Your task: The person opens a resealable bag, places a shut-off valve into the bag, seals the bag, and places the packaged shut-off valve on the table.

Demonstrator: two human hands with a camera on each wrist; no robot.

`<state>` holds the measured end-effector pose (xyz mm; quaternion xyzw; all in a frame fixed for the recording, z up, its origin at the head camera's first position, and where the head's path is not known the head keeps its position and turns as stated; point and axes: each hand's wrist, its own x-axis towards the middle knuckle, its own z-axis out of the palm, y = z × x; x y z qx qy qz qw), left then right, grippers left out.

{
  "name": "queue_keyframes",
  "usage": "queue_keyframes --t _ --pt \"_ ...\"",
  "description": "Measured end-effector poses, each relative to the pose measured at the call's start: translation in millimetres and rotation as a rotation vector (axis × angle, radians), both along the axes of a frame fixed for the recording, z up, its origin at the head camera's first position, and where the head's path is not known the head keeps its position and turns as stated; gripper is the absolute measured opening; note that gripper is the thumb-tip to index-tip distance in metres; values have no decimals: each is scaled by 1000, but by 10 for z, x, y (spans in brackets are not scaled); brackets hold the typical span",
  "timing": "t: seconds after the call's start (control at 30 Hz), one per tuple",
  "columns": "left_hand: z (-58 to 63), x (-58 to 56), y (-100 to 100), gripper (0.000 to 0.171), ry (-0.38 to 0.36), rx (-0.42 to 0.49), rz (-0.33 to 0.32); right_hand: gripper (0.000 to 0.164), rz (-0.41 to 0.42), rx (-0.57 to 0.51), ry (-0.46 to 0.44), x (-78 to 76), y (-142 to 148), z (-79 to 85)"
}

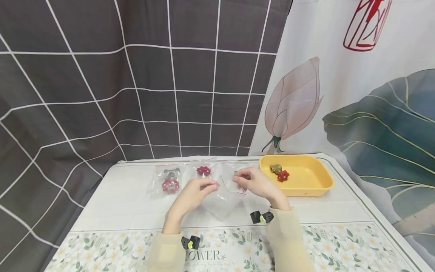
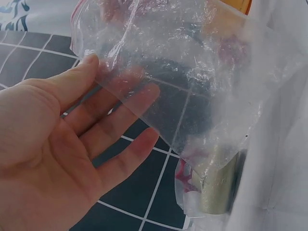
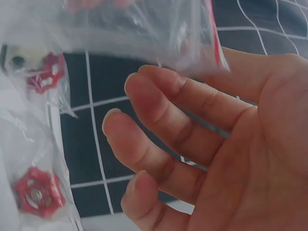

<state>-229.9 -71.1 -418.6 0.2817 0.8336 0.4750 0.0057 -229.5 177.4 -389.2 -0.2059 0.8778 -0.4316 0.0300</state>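
Observation:
A clear zip bag (image 1: pixel 221 206) with a red strip along its edge hangs between both hands over the white tabletop. My left hand (image 1: pixel 194 193) pinches one edge between thumb and forefinger; its other fingers spread behind the film in the left wrist view. My right hand (image 1: pixel 256 183) pinches the opposite side near the red strip (image 3: pixel 215 36), the other fingers loosely bent. The bag looks thin and see-through, with blurred shapes showing through it. Behind it lies a bagged valve with a red handwheel (image 1: pixel 204 170). Another bagged valve (image 1: pixel 170 185) lies to the left.
Right of my right hand stands a yellow tray (image 1: pixel 312 192) holding an unbagged brass valve (image 1: pixel 276 169) with a red handwheel. A flowered cloth (image 1: pixel 119 249) covers the table's near side. A dark grid-patterned curtain (image 1: pixel 193 71) hangs behind the table.

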Motion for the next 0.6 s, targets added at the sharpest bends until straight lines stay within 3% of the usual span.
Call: queue_keyframes --t 0.27,0.47,0.6 --pt "11 28 11 24 -24 15 8 21 -136 -39 -47 10 401 38" --pt "18 30 9 24 -31 9 10 29 -192 -65 -146 -221 708 61" --pt "20 32 43 23 -26 11 -22 36 -234 -20 -222 -375 933 102"
